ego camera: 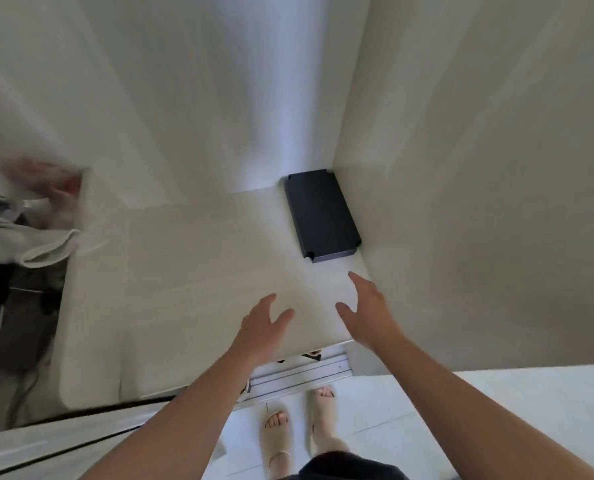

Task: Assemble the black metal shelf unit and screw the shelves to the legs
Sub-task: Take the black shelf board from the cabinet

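A black metal shelf panel [321, 214] with notched corners lies flat on a pale floor [212, 258], tucked into the far corner against the right wall. My left hand [262, 327] reaches forward over the floor, its fingers spread and holding nothing. Just to its right, my right hand [366, 311] is also stretched out with straight fingers, a short way below the panel's near end and not touching it. No legs or screws are visible.
White walls [479, 168] close in the corner at the back and right. A sliding-door track [302, 377] runs across the threshold in front of my sandalled feet [299, 427]. Blurred grey cloth [29, 240] and dark clutter [15, 317] sit at the left edge.
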Demonstrator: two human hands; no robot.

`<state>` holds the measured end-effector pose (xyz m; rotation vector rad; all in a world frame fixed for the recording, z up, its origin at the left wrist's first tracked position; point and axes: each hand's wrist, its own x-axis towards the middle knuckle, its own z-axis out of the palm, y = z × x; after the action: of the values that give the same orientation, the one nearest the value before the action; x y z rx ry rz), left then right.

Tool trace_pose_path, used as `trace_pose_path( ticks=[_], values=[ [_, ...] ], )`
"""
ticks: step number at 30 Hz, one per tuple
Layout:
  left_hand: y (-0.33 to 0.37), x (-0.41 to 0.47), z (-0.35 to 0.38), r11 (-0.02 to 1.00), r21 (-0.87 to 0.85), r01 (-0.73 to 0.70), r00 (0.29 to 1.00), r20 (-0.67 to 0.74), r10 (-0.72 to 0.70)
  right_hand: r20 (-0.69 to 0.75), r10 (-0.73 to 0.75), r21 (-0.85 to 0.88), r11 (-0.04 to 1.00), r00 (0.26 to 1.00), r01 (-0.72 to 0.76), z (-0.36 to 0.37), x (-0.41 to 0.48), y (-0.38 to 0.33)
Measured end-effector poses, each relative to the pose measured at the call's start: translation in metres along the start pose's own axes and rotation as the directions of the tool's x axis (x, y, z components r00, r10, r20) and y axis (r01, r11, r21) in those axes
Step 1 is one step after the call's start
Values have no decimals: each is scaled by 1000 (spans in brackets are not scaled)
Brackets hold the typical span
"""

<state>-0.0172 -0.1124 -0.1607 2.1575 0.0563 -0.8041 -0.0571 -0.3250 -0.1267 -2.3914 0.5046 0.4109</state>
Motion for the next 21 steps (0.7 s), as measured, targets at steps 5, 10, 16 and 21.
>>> trace_pose_path(
  ticks=[5, 10, 16, 21],
  values=[
    [13, 62, 6, 946, -283, 158, 986, -13, -169, 1, 123, 3, 992, 992, -123, 2, 81, -1],
    [31, 132, 17, 902, -368, 223, 970, -6, -242, -11, 259, 50, 965, 966, -258, 4, 152, 7],
    [50, 196, 33, 902, -358, 240, 962, -36, -270, -10, 267, 108, 958, 964, -265, 14, 205, 21],
    [67, 222, 45, 905, -400, 143, 978, -84, -191, -35, 268, 123, 957, 963, -262, 20, 226, 21]
  ],
)
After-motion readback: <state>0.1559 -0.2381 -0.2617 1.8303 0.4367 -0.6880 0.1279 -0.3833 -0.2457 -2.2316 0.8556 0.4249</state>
